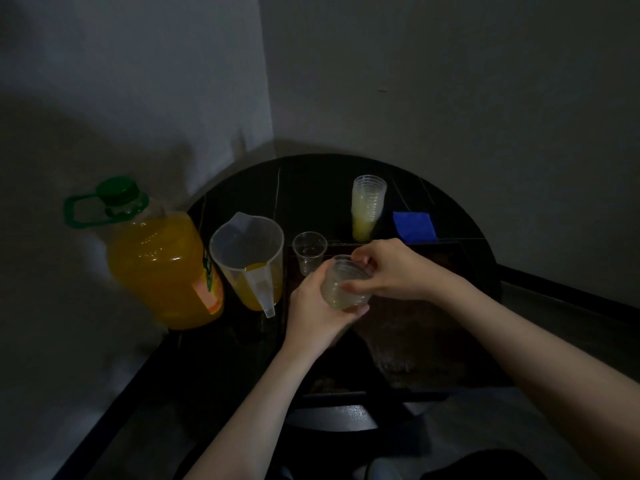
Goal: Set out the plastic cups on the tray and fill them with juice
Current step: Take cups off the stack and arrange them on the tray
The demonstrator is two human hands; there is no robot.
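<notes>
My left hand (313,308) grips a short stack of clear plastic cups (341,289) from below, above the dark tray (433,327). My right hand (384,268) pinches the rim of the top cup in that stack. One empty clear cup (309,252) stands upright at the tray's far left corner. A taller stack of cups (367,207) stands on the table behind the tray. A clear plastic jug (251,258) with a little orange juice at its bottom sits left of the tray. Further left stands a large bottle of orange juice (162,265) with a green cap.
The round dark table (311,178) stands in a corner between two pale walls. A blue cloth (414,226) lies on the table behind the tray's right side. The scene is dim.
</notes>
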